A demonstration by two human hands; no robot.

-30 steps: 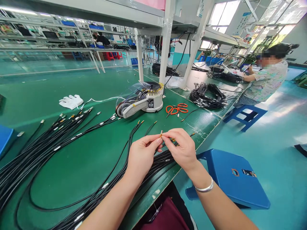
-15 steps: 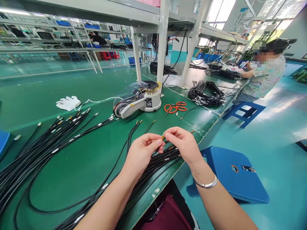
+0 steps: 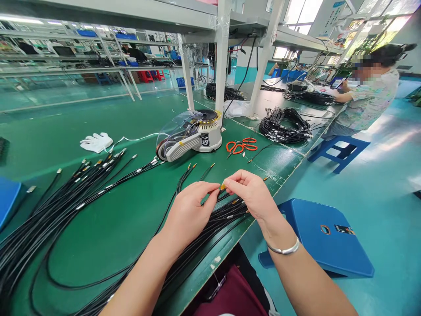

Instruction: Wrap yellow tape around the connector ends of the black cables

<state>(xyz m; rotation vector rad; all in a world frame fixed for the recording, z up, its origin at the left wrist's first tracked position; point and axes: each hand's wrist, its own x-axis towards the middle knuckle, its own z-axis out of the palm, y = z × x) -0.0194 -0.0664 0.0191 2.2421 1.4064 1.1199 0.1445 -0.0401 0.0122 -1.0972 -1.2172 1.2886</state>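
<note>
At the near edge of a green worktable (image 3: 108, 228), a worker's bare hands meet over a small amber piece (image 3: 223, 187), perched between the two sets of fingertips. The right hand (image 3: 255, 197) is the nearer, its thumb and forefinger pinched on the piece from the right. The left hand (image 3: 190, 211) comes in from the other side, thumb and forefinger almost together just beside it; whether they grip anything cannot be told. The piece appears to tilt, its upper end toward the right fingers, though it is too small and too covered for its long axis to be sure.

Beneath and just beyond the hands runs a bundle of black cables (image 3: 226, 211), passing close under both and crowding the space below the grip. Farther off, left of the hands, stands a grey-white dispenser (image 3: 211, 139); orange-handled scissors (image 3: 235, 148) lie to its right, ahead of the fingertips. A cable coil (image 3: 284, 127) rests beyond them, and a white glove (image 3: 96, 142) lies at far left. Off the table's right edge sits a blue stool (image 3: 329, 237); a co-worker (image 3: 371, 98) sits farther along.
</note>
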